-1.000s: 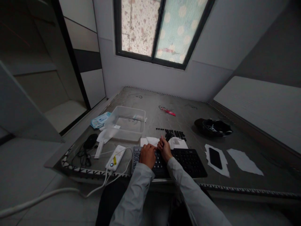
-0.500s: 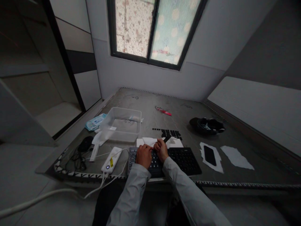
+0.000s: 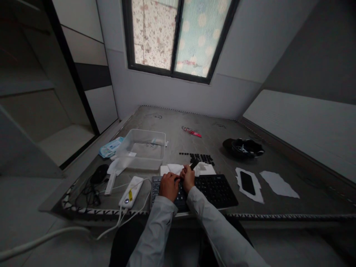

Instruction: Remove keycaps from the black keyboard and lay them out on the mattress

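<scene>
Right hand (image 3: 187, 177) has shifted slightly left, its grip around a black object (image 3: 194, 164); left hand (image 3: 168, 185), grip unclear. Keyboard (image 3: 215, 191) lies on grey mattress (image 3: 172, 118), dark-framed window (image 3: 177, 39) beyond.

A wide black keyboard (image 3: 214, 191) lies flat along the near edge of a grey surface (image 3: 169, 118), around the middle of that edge, its long sides running roughly parallel to it. The left end looks greyer, the right end a deeper black; small pale spots show among the keys between, where part of it is covered. Above its far side, a slim black tool (image 3: 194, 164) is gripped at a slant, its visible end pointing toward the far right corner, its lower end hidden.
</scene>
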`<state>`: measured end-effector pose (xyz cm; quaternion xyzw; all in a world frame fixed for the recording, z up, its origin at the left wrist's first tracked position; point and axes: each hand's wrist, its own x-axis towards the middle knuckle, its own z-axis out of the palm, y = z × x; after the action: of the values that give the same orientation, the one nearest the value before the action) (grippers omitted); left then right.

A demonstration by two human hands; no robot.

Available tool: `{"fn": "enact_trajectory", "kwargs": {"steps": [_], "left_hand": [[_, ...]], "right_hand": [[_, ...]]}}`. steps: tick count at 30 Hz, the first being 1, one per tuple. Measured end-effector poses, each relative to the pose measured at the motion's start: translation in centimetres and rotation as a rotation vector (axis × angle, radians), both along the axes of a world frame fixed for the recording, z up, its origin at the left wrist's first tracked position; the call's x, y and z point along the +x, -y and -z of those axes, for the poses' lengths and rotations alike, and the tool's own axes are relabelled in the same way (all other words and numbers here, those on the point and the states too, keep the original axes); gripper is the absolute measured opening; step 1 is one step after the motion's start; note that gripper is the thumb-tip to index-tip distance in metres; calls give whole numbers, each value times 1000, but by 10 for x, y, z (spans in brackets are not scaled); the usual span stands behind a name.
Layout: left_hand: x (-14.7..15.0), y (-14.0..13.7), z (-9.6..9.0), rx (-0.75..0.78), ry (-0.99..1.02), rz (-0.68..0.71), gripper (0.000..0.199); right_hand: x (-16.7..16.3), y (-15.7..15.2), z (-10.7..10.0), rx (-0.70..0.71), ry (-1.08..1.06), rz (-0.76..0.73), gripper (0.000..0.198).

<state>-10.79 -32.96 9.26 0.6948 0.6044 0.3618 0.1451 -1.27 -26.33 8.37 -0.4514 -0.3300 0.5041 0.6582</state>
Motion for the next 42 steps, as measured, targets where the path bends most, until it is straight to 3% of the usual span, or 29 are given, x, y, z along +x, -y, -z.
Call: {"fn": "enact_trajectory", "kwargs": {"steps": [12, 17, 25, 30, 42], "left_hand": [[0, 1, 0, 21, -11, 8, 16], [0, 3, -4, -8, -10, 0, 16], [-1, 5, -9, -24, -41, 32, 19], [1, 4, -8, -36, -77, 20, 16], [1, 5, -8, -43, -122, 28, 16]], "right_hand": [[-1, 17, 7, 58, -147, 124, 30], [-1, 16, 5, 78, -159, 98, 39], [12, 13, -20, 38, -148, -178, 49], [22, 13, -35, 25, -165, -230, 55], [23, 10, -24, -56, -107, -364, 58]]}}
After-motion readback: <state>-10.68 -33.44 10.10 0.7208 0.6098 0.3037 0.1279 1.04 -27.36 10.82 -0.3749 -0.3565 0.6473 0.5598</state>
